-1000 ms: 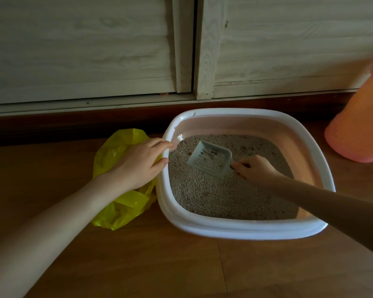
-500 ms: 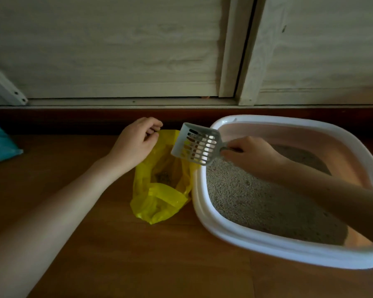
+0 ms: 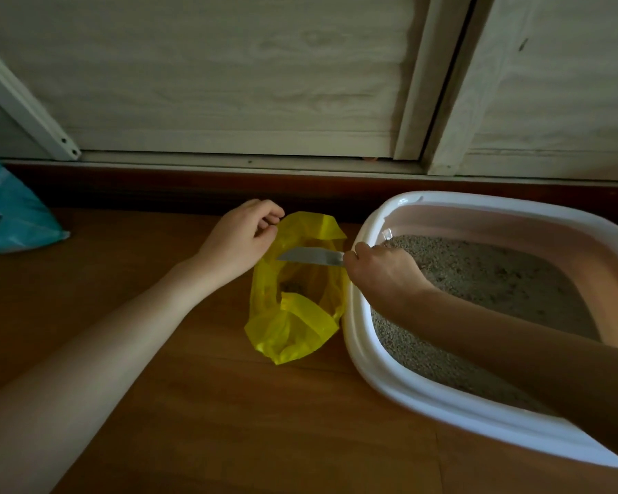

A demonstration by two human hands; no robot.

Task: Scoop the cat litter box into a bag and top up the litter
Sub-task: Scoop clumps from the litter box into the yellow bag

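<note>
**Scoop tipped over the open bag**

The scoop (image 3: 309, 256) hangs over the mouth of the yellow bag (image 3: 297, 297), turned so that only its thin grey edge shows. Its long axis runs level from the handle, hidden in the right hand (image 3: 382, 276), out toward the left hand (image 3: 241, 240); the blade lies to the bag side of that grip, just above the opening. The right hand's grip is clenched round the handle, knuckles up, wrist crossing the near-left corner of the litter box (image 3: 371, 333). The left hand pinches the far-left lip of the bag between curled fingers and thumb, holding the mouth wide. Of the two, the right is the one that carries the load; the left only steadies the target.

The bag is thin, glossy, crinkled plastic, slack and lying on its side against the box wall, with a small dark clump showing through it at the bottom. Such film will likely fold shut if the left hand lets go. The scoop looks like hard pale plastic. The box is a rounded basin with a smooth white rim and pinkish inner wall, holding fine grey gravel-like litter (image 3: 478, 287), dry and loose.

Beyond the bag, away from the box, a teal packet (image 3: 11, 215) lies on the wooden floor (image 3: 229, 422), perhaps the fresh litter. Behind the bag stand pale wood-grain sliding doors (image 3: 229, 83) on a track.
</note>
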